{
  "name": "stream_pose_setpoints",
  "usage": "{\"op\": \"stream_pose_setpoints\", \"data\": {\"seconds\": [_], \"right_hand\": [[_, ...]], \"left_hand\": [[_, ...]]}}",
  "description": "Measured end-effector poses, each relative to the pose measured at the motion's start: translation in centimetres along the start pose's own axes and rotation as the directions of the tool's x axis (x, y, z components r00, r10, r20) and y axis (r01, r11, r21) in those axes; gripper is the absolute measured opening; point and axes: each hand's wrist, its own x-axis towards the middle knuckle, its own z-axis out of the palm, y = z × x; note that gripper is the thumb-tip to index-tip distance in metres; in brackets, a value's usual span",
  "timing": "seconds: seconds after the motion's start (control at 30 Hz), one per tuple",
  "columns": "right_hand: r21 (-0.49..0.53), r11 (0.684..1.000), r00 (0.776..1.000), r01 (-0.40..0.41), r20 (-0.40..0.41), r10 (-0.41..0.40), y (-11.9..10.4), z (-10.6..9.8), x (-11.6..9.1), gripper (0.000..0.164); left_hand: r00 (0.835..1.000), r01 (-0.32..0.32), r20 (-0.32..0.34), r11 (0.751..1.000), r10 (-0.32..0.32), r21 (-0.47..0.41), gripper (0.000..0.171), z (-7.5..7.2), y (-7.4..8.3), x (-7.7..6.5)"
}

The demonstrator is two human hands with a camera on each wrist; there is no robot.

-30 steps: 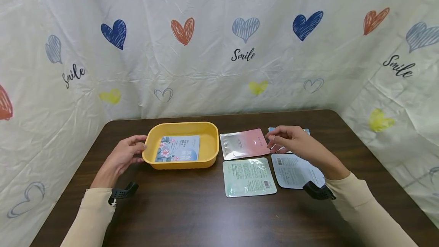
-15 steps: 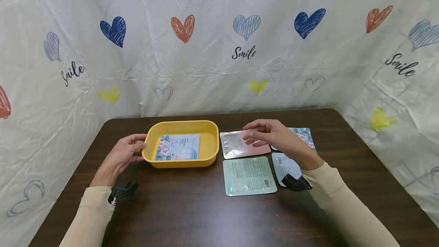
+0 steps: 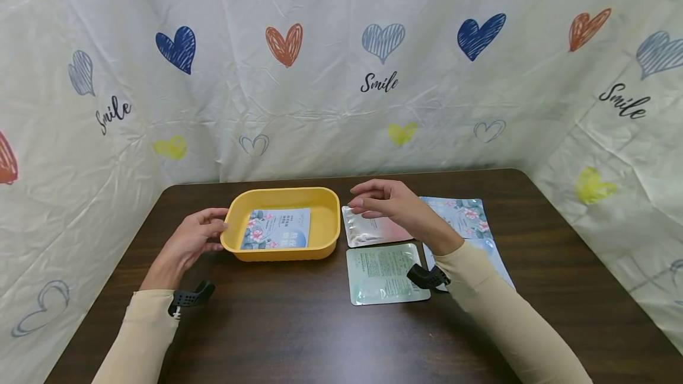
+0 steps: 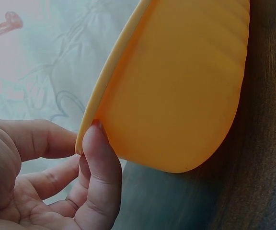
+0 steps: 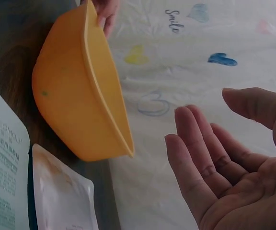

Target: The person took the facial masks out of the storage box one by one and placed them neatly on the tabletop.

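My left hand (image 3: 192,236) pinches the left end of a yellow plastic basin (image 3: 325,215); the left wrist view shows its thumb and finger at the basin's rim (image 4: 111,64). A flat blue packet with pink flowers (image 3: 283,230) lies inside the basin. To the right, my right hand (image 3: 392,209) hovers over a silver-and-pink foil packet (image 3: 376,230), covering part of it. In the right wrist view that hand's fingers (image 5: 190,129) are loosely bent and hold nothing, with the thumb held apart.
Nearer the front lies a pale green printed packet (image 3: 381,277). A blue floral packet (image 3: 466,215) and a pale blue packet (image 3: 493,253) sit at the right, the latter partly behind my right forearm. A cloth printed with hearts (image 3: 320,105) hangs behind the dark wooden table (image 3: 277,325).
My right hand has moved left from beside the blue floral packet to above the silver end of the pink packet. My left hand and the basin have stayed in place.
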Motion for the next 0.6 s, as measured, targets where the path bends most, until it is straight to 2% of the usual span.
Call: {"op": "stream_pose_setpoints", "data": {"seconds": [0.27, 0.47, 0.6], "right_hand": [[0.039, 0.999, 1.000, -0.019, -0.002, 0.020, 0.6, 1.9, 2.4, 0.040], [0.110, 0.993, 0.999, -0.048, 0.027, 0.045, 1.3, 3.3, 4.2, 0.040], [0.096, 0.993, 0.997, -0.069, 0.037, 0.066, 1.4, 4.5, 5.3, 0.040]], "left_hand": [[1.000, 0.012, -0.004, 1.000, -0.012, -0.001, 0.059, -0.4, -0.2, 0.2], [1.000, 0.003, -0.001, 1.000, -0.003, -0.004, 0.059, -0.4, -0.3, 0.3], [1.000, -0.002, -0.004, 1.000, 0.002, 0.000, 0.060, -0.4, -0.4, 0.2]]}}
